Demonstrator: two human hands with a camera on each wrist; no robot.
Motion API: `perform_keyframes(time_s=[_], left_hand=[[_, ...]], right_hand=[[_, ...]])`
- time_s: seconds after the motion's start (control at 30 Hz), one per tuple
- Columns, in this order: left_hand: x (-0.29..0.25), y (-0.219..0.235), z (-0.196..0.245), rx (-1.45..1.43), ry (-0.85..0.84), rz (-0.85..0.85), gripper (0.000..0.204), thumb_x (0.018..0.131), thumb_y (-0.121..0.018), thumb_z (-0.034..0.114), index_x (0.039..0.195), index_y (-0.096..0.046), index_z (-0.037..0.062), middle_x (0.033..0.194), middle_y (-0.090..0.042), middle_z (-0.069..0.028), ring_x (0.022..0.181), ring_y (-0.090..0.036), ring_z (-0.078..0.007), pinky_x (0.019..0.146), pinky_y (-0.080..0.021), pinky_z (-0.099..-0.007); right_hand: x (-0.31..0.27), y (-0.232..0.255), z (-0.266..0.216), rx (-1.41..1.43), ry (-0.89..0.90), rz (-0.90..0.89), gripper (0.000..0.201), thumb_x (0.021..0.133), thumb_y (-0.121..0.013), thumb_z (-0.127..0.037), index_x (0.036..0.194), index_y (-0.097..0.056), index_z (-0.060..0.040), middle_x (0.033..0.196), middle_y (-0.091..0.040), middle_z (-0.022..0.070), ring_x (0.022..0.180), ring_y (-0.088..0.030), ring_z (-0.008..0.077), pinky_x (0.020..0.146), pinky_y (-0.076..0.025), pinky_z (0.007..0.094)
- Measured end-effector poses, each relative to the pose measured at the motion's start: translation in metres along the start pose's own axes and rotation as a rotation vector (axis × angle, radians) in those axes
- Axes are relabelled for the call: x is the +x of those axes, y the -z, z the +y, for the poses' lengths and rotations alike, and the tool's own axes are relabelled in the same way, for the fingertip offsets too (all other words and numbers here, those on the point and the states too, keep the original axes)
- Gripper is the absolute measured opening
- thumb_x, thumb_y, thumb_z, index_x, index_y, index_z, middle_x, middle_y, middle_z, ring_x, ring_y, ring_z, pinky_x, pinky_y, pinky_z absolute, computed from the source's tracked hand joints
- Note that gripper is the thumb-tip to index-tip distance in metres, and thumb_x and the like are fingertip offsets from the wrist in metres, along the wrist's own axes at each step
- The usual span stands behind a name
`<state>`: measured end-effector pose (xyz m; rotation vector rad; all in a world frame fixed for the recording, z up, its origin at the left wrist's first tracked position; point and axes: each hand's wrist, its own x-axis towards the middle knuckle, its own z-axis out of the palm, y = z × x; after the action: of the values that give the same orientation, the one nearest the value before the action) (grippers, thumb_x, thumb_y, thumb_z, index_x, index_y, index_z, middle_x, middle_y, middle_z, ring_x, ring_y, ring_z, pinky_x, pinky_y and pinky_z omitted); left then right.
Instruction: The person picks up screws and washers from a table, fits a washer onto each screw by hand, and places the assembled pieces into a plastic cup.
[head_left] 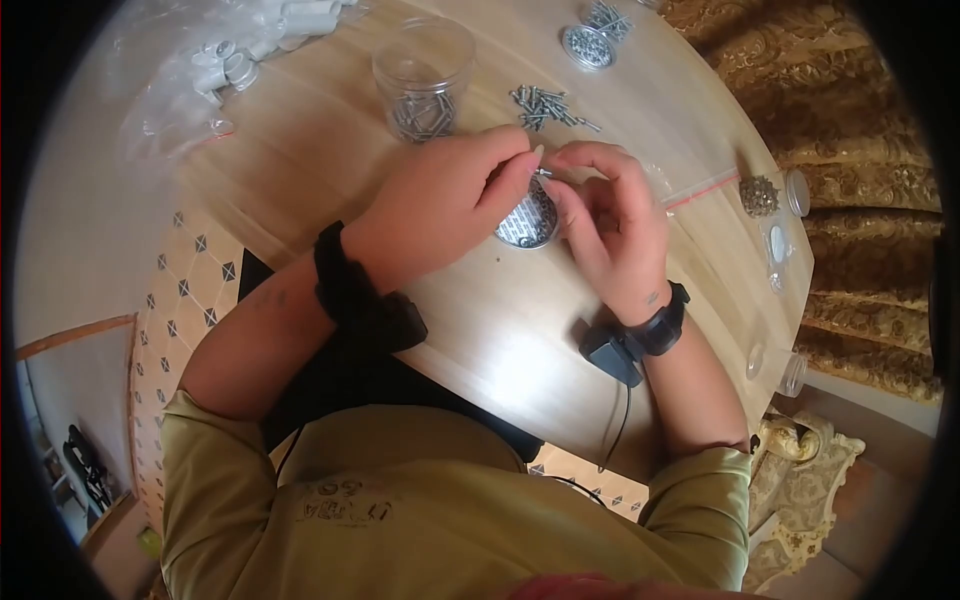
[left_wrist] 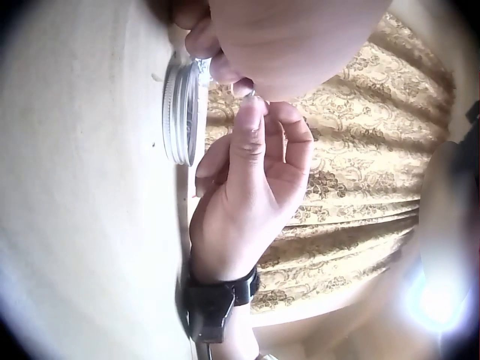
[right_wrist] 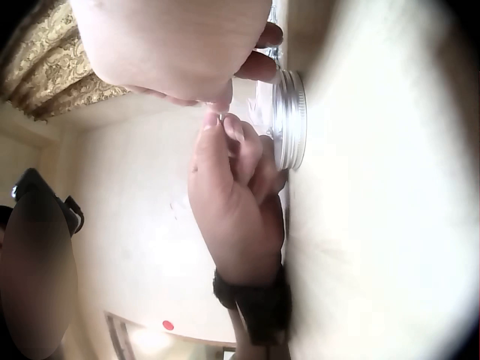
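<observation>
Over a round metal lid [head_left: 527, 225], my left hand [head_left: 440, 200] and right hand [head_left: 622, 225] meet at the fingertips. Between them is a small silver screw-like piece [head_left: 543, 172], mostly covered by the fingers. The left thumb and forefinger pinch it from one side, as the right wrist view shows of the left hand [right_wrist: 240, 180]. From the other side the right hand [left_wrist: 251, 180] pinches it with thumb and forefinger. Small metal parts lie in the lid, whose ridged silver rim [left_wrist: 176, 112] stands close below the hands in the left wrist view.
Beyond the hands lie a pile of metal bolts [head_left: 545, 108] and a clear jar [head_left: 425, 75] holding more. A dish of small metal pieces [head_left: 588, 47] sits farther back. White plastic fittings [head_left: 225, 68] in clear bags are at left; a spiky brown cluster [head_left: 759, 196] is near the right edge.
</observation>
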<state>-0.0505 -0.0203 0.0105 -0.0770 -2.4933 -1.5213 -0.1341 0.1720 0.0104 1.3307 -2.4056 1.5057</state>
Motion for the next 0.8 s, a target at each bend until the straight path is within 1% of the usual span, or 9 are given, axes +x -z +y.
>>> perform_keyframes(time_s=[0.1, 0.2, 0.37, 0.43, 0.47, 0.57, 0.6, 0.7, 0.8], left_hand=[[0.000, 0.001, -0.003, 0.013, 0.001, 0.031, 0.019, 0.106, -0.057, 0.017, 0.094, -0.058, 0.0017, 0.071, -0.051, -0.0139, 0.060, -0.046, -0.0244, 0.059, -0.042, -0.0371], [-0.001, 0.001, -0.006, 0.060, -0.024, 0.034, 0.018, 0.105, -0.058, 0.016, 0.093, -0.058, 0.0020, 0.071, -0.053, -0.0153, 0.060, -0.047, -0.0280, 0.058, -0.042, -0.0380], [-0.004, 0.000, -0.007, 0.043, -0.037, 0.023, 0.017, 0.103, -0.059, 0.015, 0.092, -0.058, 0.0017, 0.072, -0.056, -0.0172, 0.061, -0.050, -0.0324, 0.058, -0.042, -0.0395], [-0.004, 0.002, -0.007, 0.107, -0.032, 0.000, 0.017, 0.103, -0.059, 0.015, 0.093, -0.059, 0.0014, 0.072, -0.056, -0.0174, 0.060, -0.052, -0.0324, 0.058, -0.042, -0.0398], [-0.004, 0.002, -0.007, 0.106, -0.032, -0.001, 0.017, 0.103, -0.059, 0.015, 0.093, -0.059, 0.0014, 0.072, -0.056, -0.0174, 0.060, -0.052, -0.0324, 0.058, -0.042, -0.0398], [-0.004, 0.001, -0.009, 0.106, -0.043, 0.021, 0.017, 0.103, -0.059, 0.015, 0.093, -0.059, 0.0013, 0.072, -0.056, -0.0174, 0.060, -0.052, -0.0324, 0.057, -0.042, -0.0398], [-0.004, 0.000, -0.009, 0.097, -0.043, 0.026, 0.017, 0.103, -0.059, 0.015, 0.093, -0.059, 0.0012, 0.072, -0.056, -0.0174, 0.060, -0.052, -0.0323, 0.057, -0.042, -0.0397], [-0.003, 0.000, -0.008, 0.089, -0.042, 0.031, 0.018, 0.103, -0.059, 0.015, 0.093, -0.058, 0.0011, 0.072, -0.056, -0.0175, 0.060, -0.051, -0.0322, 0.057, -0.042, -0.0397], [-0.003, 0.000, -0.009, 0.106, -0.042, 0.035, 0.018, 0.103, -0.059, 0.015, 0.092, -0.057, 0.0010, 0.072, -0.056, -0.0177, 0.060, -0.051, -0.0322, 0.057, -0.041, -0.0398]], right_hand=[[-0.003, 0.001, -0.007, 0.177, -0.214, -0.042, 0.026, 0.094, -0.060, 0.008, 0.118, -0.064, -0.0028, 0.110, -0.075, 0.0088, 0.077, -0.070, 0.0177, 0.070, -0.056, 0.0300], [-0.011, 0.014, 0.018, 0.188, 0.203, -0.051, 0.036, 0.091, -0.043, 0.013, 0.122, -0.060, 0.0037, 0.106, -0.077, 0.0127, 0.074, -0.067, 0.0103, 0.067, -0.053, 0.0251], [-0.003, 0.008, 0.003, 0.138, 0.010, -0.023, 0.040, 0.088, -0.046, 0.013, 0.123, -0.062, 0.0038, 0.102, -0.077, 0.0112, 0.077, -0.068, 0.0105, 0.069, -0.054, 0.0238], [-0.003, 0.013, 0.018, 0.065, 0.279, -0.102, 0.043, 0.087, -0.047, 0.013, 0.124, -0.063, 0.0032, 0.107, -0.077, 0.0105, 0.074, -0.065, 0.0092, 0.066, -0.051, 0.0227], [-0.014, 0.022, 0.011, 0.180, 0.103, -0.119, 0.043, 0.085, -0.047, 0.013, 0.122, -0.066, 0.0021, 0.112, -0.077, 0.0108, 0.073, -0.064, 0.0095, 0.066, -0.051, 0.0225], [-0.006, 0.008, 0.005, 0.205, 0.125, -0.002, 0.043, 0.084, -0.046, 0.012, 0.120, -0.067, 0.0021, 0.111, -0.077, 0.0126, 0.072, -0.064, 0.0109, 0.067, -0.051, 0.0227], [-0.005, 0.012, -0.013, 0.111, -0.091, -0.057, 0.043, 0.084, -0.044, 0.013, 0.119, -0.067, 0.0034, 0.110, -0.077, 0.0136, 0.073, -0.065, 0.0110, 0.068, -0.052, 0.0228], [-0.004, 0.009, 0.006, 0.144, 0.149, -0.108, 0.045, 0.084, -0.046, 0.012, 0.124, -0.064, 0.0028, 0.112, -0.077, 0.0125, 0.073, -0.064, 0.0096, 0.068, -0.052, 0.0231], [-0.011, 0.011, 0.011, 0.187, 0.149, -0.069, 0.048, 0.083, -0.047, 0.011, 0.126, -0.065, -0.0001, 0.110, -0.078, 0.0112, 0.074, -0.063, 0.0096, 0.068, -0.052, 0.0238]])
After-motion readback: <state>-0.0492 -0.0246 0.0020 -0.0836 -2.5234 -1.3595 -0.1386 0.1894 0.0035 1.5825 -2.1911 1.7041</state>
